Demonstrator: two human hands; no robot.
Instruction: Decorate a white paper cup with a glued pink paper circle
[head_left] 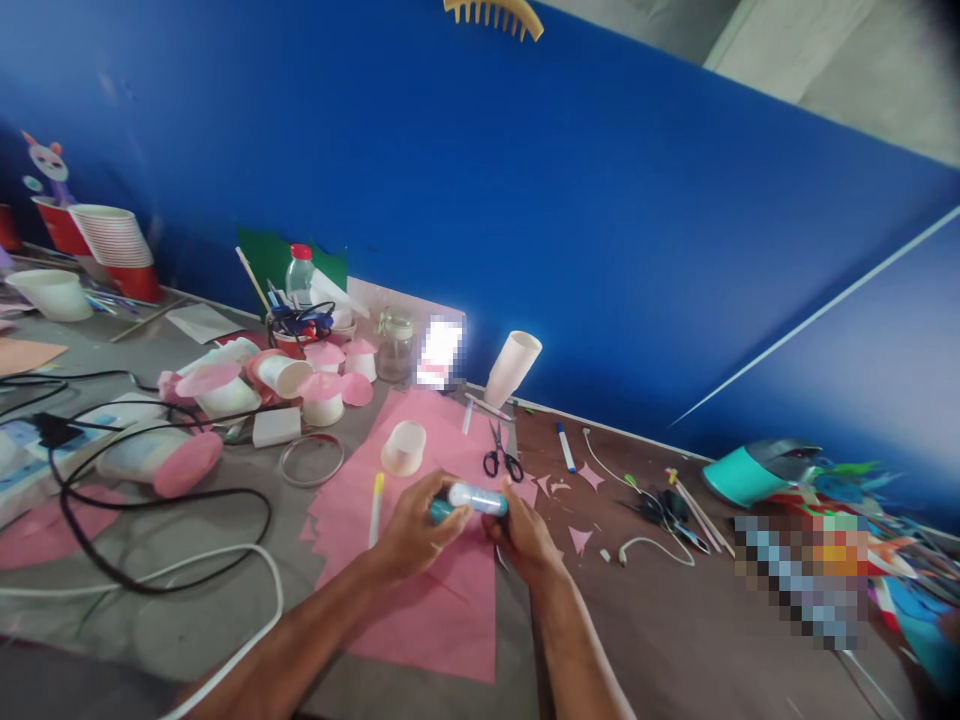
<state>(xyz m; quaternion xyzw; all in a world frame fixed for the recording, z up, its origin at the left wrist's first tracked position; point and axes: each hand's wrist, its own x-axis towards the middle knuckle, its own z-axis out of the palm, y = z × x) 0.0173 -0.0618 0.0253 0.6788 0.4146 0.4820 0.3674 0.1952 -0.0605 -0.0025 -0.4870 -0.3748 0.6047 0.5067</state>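
Note:
A glue stick [478, 499], with a white tip at the left and a teal end at the right, is held over the pink paper [442, 620]. My right hand [529, 535] is closed around its teal end. My left hand [420, 525] is closed on a teal cap [441, 511] beside the white tip. Just beyond my hands, a small white paper cup [404, 448] stands on the paper. Black-handled scissors [502, 458] lie to its right. A yellow-capped marker [376, 508] rests left of my left hand.
Cups with pink paper pieces [217, 388] crowd the left, near a black cable [262, 510] and a power strip [60, 455]. A lit phone [439, 352] leans at the back beside a tall white cup [513, 366]. Paper scraps [580, 540] and a blue marker [565, 447] lie right.

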